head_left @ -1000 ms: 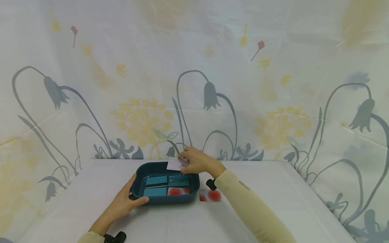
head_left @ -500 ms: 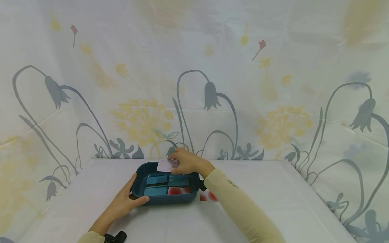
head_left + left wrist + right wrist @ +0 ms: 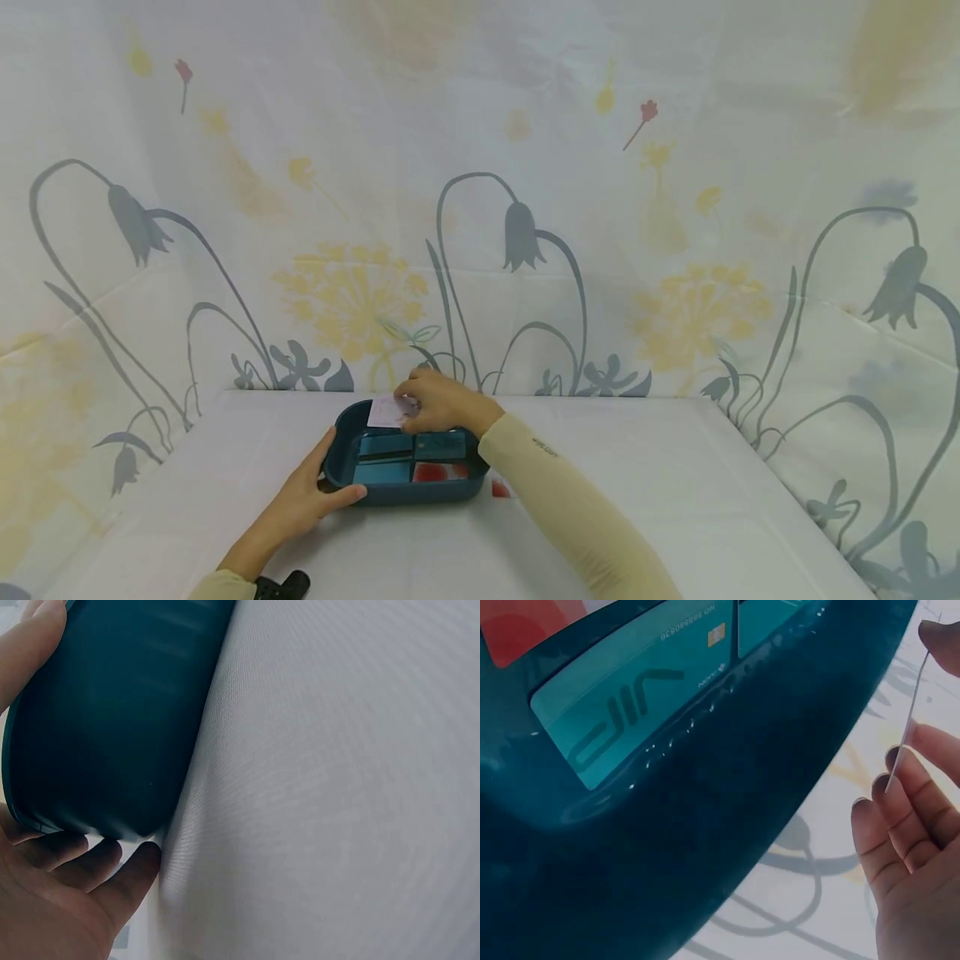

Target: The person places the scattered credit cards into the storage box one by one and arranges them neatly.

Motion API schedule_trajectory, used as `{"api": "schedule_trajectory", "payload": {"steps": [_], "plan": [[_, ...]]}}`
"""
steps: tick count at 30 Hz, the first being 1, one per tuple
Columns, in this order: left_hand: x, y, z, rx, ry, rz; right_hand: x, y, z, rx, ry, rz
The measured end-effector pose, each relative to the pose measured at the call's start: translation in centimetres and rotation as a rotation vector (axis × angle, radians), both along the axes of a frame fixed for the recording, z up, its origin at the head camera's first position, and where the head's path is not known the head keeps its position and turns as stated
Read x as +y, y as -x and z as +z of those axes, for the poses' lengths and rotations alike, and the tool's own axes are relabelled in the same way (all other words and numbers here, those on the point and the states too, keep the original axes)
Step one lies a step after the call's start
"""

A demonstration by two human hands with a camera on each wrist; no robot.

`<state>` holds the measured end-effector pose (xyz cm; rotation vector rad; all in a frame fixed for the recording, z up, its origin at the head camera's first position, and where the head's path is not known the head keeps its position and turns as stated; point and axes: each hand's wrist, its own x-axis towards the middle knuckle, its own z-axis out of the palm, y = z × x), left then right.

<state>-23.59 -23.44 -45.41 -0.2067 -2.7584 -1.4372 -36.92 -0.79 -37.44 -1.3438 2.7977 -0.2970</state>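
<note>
A dark teal plastic box [image 3: 405,494] stands on the white table. My left hand [image 3: 303,492] grips its left end, the thumb along the front and the fingers at the side. In the left wrist view, the fingertips [image 3: 139,862] press the box's end wall. Over the back rim, my right hand [image 3: 442,402] pinches a pale pinkish card [image 3: 385,412] between thumb and fingers. In the right wrist view that card [image 3: 909,720] appears edge-on. Inside the box lie several cards: blue-green ones, including a "VIP" card [image 3: 634,694], and a red-and-white card [image 3: 440,472].
Right of the box, another red-patterned card [image 3: 500,489] lies on the table [image 3: 420,550], mostly hidden by the right sleeve [image 3: 570,517]. A flower-printed cloth [image 3: 675,208] hangs behind the table. Dark wrist straps [image 3: 283,586] show at the left wrist.
My right hand has moved left along the box's back rim with the pale card. Its sleeve now covers more of the card on the table. The left hand and box stay put.
</note>
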Motion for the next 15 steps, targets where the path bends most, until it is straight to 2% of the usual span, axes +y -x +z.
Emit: {"api": "schedule_trajectory", "payload": {"steps": [7,15], "plan": [[-0.1,0.1,0.0,0.017,0.016,-0.005,-0.8,0.2,-0.4,0.013,-0.007,0.001],[-0.1,0.1,-0.1,0.025,0.031,0.002,-1.6,0.3,-1.3,-0.011,-0.046,0.005]]}}
